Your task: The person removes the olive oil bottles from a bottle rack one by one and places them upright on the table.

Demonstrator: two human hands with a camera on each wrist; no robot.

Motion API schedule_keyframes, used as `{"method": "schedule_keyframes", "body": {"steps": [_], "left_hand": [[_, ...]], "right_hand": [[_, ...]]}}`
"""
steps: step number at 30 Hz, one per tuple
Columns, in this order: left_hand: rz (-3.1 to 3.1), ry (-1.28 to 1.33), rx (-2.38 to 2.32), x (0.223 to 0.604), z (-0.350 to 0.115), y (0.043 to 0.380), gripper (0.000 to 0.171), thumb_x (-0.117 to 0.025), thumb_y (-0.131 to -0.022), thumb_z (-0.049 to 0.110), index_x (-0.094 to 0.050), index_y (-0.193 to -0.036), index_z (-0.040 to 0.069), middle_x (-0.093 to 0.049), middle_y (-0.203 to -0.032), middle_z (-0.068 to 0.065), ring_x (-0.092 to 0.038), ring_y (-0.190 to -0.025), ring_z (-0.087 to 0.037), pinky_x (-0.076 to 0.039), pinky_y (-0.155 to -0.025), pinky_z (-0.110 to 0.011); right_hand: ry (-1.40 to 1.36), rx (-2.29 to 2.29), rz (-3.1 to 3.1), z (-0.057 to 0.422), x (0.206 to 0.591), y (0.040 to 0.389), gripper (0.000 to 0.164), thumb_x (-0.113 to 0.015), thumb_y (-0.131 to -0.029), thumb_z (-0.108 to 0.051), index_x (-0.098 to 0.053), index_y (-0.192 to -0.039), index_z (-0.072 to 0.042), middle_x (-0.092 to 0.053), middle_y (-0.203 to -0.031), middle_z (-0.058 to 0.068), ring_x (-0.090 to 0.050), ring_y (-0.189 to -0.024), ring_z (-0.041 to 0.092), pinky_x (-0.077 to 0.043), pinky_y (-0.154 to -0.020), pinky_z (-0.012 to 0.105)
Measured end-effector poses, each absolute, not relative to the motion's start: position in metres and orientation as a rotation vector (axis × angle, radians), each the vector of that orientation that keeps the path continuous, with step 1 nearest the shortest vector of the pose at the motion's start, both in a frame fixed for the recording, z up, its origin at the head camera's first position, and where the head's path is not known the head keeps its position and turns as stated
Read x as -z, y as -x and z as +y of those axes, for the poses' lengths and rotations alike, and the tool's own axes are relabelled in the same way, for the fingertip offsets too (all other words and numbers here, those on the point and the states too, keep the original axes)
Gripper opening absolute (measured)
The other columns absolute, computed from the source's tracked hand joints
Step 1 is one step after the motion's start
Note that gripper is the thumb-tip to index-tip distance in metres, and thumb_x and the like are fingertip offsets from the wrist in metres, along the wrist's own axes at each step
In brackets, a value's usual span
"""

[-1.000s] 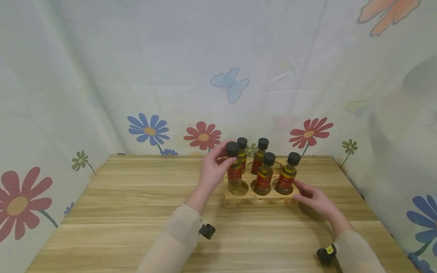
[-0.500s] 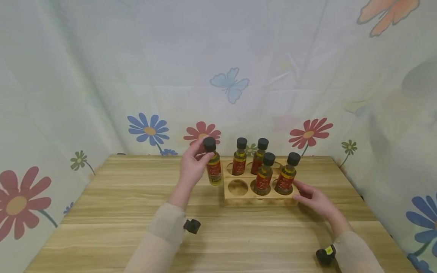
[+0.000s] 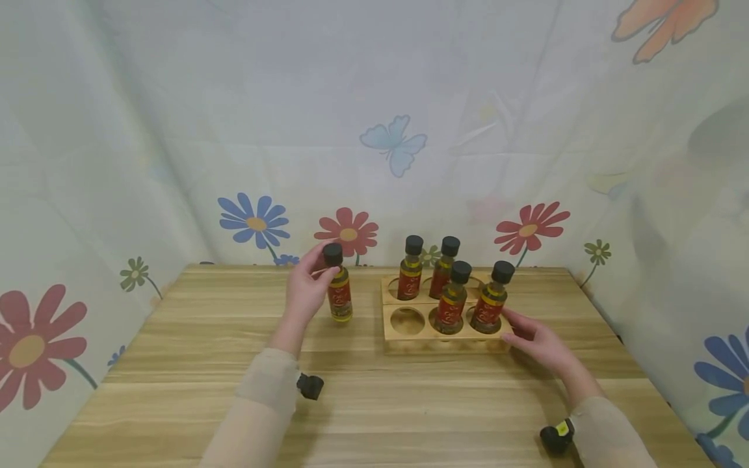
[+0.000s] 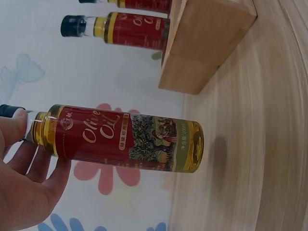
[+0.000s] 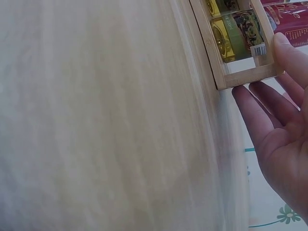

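My left hand [image 3: 304,291] pinches an olive oil bottle [image 3: 340,296] by its neck, just under the black cap, left of the wooden bottle rack [image 3: 404,345]. The left wrist view shows this bottle [image 4: 110,137] with a red label and yellow oil; a small gap parts its base from its shadow on the table. At the rack's right end, my right hand [image 3: 543,341] holds the corner, thumb on the front edge and fingers against the end panel, as the right wrist view shows. Several like bottles stand in the rack; its front left hole [image 3: 407,320] has none.
The wooden table [image 3: 205,364] reaches back to a white cloth backdrop [image 3: 281,130] printed with flowers and butterflies. Small black wrist cameras [image 3: 311,386] hang from both sleeves, low over the tabletop.
My left hand has lifted the bottle out of the rack's front left hole, carried it left and then lowered it towards the table. The right hand stays at the rack's end.
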State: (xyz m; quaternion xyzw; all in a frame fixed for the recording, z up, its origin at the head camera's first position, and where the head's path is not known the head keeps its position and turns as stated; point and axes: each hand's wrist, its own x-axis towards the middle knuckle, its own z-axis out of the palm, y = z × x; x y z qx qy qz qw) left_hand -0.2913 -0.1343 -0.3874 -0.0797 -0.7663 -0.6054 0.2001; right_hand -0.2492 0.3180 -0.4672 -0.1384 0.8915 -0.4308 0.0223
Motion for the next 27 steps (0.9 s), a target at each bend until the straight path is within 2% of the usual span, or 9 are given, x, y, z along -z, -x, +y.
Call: {"method": "schedule_keyframes", "body": {"steps": [6,10,17,19,24,27], "left_hand": [[-2.175,0.2,1.677,0.392,-0.143,0.295,0.051,-0.069,-0.089,-0.001,-0.058,-0.138,0.012,-0.065,-0.119,-0.017,-0.061,-0.11,-0.03,-0.05,-0.097,-0.043],[-2.194,0.195,1.673,0.394,-0.146,0.295,0.054,-0.069,-0.09,-0.001,-0.055,-0.141,0.009,-0.065,-0.12,-0.019,-0.061,-0.111,-0.031,-0.049,-0.098,-0.043],[-2.207,0.211,1.682,0.397,-0.149,0.296,0.054,-0.069,-0.09,-0.001,-0.055,-0.142,0.011,-0.064,-0.12,-0.02,-0.061,-0.112,-0.032,-0.049,-0.098,-0.045],[-2.21,0.212,1.682,0.398,-0.15,0.297,0.054,-0.068,-0.091,-0.001,-0.055,-0.142,0.011,-0.064,-0.12,-0.02,-0.061,-0.112,-0.032,-0.049,-0.098,-0.045],[-2.226,0.217,1.665,0.399,-0.153,0.297,0.053,-0.068,-0.091,0.0,-0.055,-0.141,0.011,-0.065,-0.119,-0.02,-0.061,-0.112,-0.032,-0.048,-0.099,-0.046],[-2.236,0.233,1.65,0.399,-0.154,0.297,0.052,-0.068,-0.091,0.0,-0.056,-0.141,0.012,-0.065,-0.119,-0.019,-0.061,-0.111,-0.032,-0.049,-0.098,-0.047]], "right_hand": [[0.409,1.313,2.774,0.318,0.47,0.25,0.066,-0.064,-0.098,-0.032,-0.04,-0.149,0.002,-0.039,-0.152,0.022,-0.041,-0.135,0.041,-0.037,-0.106,0.051],[0.424,1.323,2.77,0.32,0.471,0.251,0.064,-0.064,-0.098,-0.029,-0.04,-0.148,0.003,-0.039,-0.151,0.023,-0.041,-0.135,0.042,-0.037,-0.106,0.051],[0.428,1.33,2.77,0.321,0.471,0.251,0.062,-0.064,-0.098,-0.024,-0.039,-0.149,0.002,-0.039,-0.151,0.023,-0.042,-0.135,0.041,-0.041,-0.103,0.029],[0.428,1.33,2.769,0.32,0.471,0.251,0.062,-0.064,-0.098,-0.024,-0.039,-0.149,0.002,-0.039,-0.151,0.022,-0.042,-0.135,0.041,-0.041,-0.104,0.033],[0.411,1.319,2.765,0.32,0.47,0.25,0.064,-0.064,-0.098,-0.028,-0.038,-0.149,0.002,-0.038,-0.152,0.023,-0.041,-0.135,0.042,-0.037,-0.106,0.052],[0.398,1.32,2.757,0.32,0.469,0.25,0.066,-0.063,-0.098,-0.031,-0.038,-0.15,0.002,-0.037,-0.152,0.023,-0.04,-0.136,0.043,-0.035,-0.107,0.054]]}}
